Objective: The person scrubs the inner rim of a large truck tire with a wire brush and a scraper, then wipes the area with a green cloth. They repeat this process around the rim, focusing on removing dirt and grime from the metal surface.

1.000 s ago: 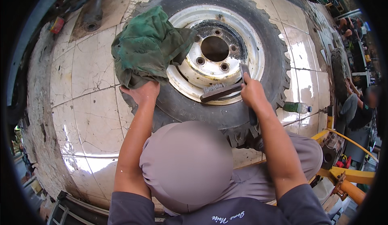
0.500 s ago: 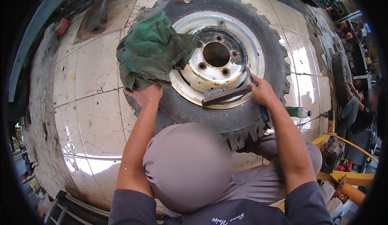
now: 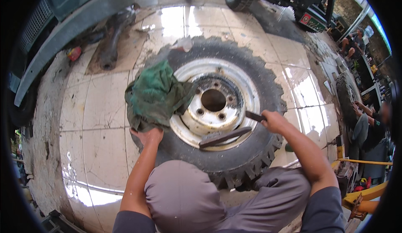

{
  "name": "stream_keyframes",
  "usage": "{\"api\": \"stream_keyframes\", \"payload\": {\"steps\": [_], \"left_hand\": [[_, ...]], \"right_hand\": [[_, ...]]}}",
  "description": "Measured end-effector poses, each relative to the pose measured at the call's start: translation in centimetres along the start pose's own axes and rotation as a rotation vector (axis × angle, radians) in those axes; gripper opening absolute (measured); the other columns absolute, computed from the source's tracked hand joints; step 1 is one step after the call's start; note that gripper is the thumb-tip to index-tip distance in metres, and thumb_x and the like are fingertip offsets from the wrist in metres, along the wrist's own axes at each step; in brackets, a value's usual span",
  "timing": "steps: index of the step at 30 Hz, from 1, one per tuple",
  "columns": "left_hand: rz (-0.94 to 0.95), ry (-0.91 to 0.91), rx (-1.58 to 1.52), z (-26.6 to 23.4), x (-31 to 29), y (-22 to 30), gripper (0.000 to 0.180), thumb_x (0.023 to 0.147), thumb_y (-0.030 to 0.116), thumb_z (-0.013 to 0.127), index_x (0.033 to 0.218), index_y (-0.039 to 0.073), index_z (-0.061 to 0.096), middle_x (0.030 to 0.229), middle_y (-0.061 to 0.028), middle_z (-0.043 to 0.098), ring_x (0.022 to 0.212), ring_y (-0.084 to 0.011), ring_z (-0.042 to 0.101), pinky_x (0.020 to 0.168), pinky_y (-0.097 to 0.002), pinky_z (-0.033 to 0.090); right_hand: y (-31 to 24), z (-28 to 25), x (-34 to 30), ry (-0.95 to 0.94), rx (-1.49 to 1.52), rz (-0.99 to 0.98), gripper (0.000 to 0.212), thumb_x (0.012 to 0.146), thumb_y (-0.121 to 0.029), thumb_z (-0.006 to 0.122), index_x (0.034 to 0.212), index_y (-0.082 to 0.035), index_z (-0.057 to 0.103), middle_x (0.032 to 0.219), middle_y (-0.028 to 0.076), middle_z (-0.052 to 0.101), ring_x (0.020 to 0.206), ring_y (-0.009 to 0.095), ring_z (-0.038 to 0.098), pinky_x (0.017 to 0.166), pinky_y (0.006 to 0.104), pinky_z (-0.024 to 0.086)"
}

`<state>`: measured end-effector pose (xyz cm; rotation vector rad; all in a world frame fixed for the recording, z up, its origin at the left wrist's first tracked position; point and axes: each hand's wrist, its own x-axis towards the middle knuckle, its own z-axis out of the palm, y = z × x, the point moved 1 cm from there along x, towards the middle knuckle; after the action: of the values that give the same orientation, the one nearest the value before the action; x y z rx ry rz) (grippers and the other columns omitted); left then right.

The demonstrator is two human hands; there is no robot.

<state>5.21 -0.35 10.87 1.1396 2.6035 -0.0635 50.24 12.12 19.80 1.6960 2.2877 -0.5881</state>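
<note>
A chunky-treaded tyre [image 3: 197,162] lies flat on the tiles, around a worn white steel wheel rim [image 3: 251,86] with a round centre hole and bolt holes. My right hand [image 3: 275,121] is closed round a dark, flat scraper-like tool [image 3: 255,116], its tip at the right side of the raised hub. Below the hub, a wire brush [image 3: 226,137] with a dark handle lies across the rim, apart from both hands. A crumpled green cloth [image 3: 153,93] covers the tyre's left side and part of the rim. My left hand [image 3: 150,136] is at the cloth's lower edge, most fingers hidden.
Vehicle parts [image 3: 111,44] lie on brown sheeting at the upper left, beside a dark vehicle's bumper [image 3: 71,36]. Another vehicle [image 3: 289,3] stands at the far right. A co-worker [image 3: 370,124] handles a tyre [image 3: 346,93] at right. Yellow metalwork [image 3: 368,197] stands nearer me.
The view has tilted up, bringing more of the room in. My right hand has turned the tool so it points left at the hub. The brush still lies on the rim.
</note>
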Motion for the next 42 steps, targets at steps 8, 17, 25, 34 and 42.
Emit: {"api": "stream_keyframes", "payload": {"steps": [8, 17, 25, 34, 42], "left_hand": [[0.190, -0.290, 0.048, -2.0, 1.7, -2.6, 0.087, 0.089, 0.060, 0.044, 0.159, 0.016, 0.017, 0.164, -0.0127, 0.017, 0.151, -0.0314, 0.017, 0.122, -0.0479, 0.012], [0.356, -0.311, -0.012, -2.9, 1.5, -6.8, 0.102, 0.082, 0.069, 0.057, 0.155, 0.006, 0.025, 0.163, -0.0179, 0.015, 0.151, -0.0351, 0.012, 0.119, -0.0487, 0.023], [0.177, -0.336, -0.039, -4.5, 0.4, -4.1, 0.120, 0.069, 0.075, 0.066, 0.153, -0.001, 0.028, 0.162, -0.0272, 0.001, 0.149, -0.0463, -0.010, 0.117, -0.0618, 0.015], [0.021, 0.017, -0.088, -0.5, -0.7, -2.0, 0.106, 0.078, 0.074, 0.055, 0.154, 0.004, 0.029, 0.163, -0.0199, 0.013, 0.151, -0.0403, 0.000, 0.116, -0.0653, 0.008], [0.110, 0.196, -0.147, 2.6, 0.7, -4.1, 0.090, 0.079, 0.064, 0.063, 0.148, 0.011, 0.040, 0.157, -0.0156, 0.031, 0.144, -0.0370, 0.026, 0.114, -0.0592, 0.011]], "right_hand": [[-0.5, -2.3, -2.3, 0.042, -0.049, 0.063, 0.029, 0.093, -0.024, 0.061, 0.109, 0.000, 0.058, 0.102, 0.028, 0.067, 0.101, 0.045, 0.063, 0.087, 0.0525, 0.050], [-3.8, -10.2, -6.6, 0.078, -0.269, 0.046, 0.024, 0.097, -0.024, 0.052, 0.114, -0.007, 0.053, 0.093, 0.020, 0.068, 0.095, 0.039, 0.066, 0.079, 0.0503, 0.050], [-2.5, -7.7, -5.1, 0.110, -0.069, 0.013, 0.041, 0.096, -0.023, 0.055, 0.136, -0.018, 0.048, 0.108, 0.022, 0.068, 0.102, 0.042, 0.064, 0.087, 0.0499, 0.050], [0.1, 0.2, -0.6, 0.104, 0.090, -0.076, 0.054, 0.096, -0.020, 0.057, 0.146, -0.034, 0.043, 0.106, 0.022, 0.069, 0.096, 0.043, 0.065, 0.083, 0.0493, 0.051], [1.5, 4.4, 1.8, 0.162, 0.302, -0.080, 0.053, 0.095, -0.017, 0.057, 0.145, -0.032, 0.046, 0.113, 0.022, 0.067, 0.104, 0.042, 0.064, 0.089, 0.0454, 0.050]]}}
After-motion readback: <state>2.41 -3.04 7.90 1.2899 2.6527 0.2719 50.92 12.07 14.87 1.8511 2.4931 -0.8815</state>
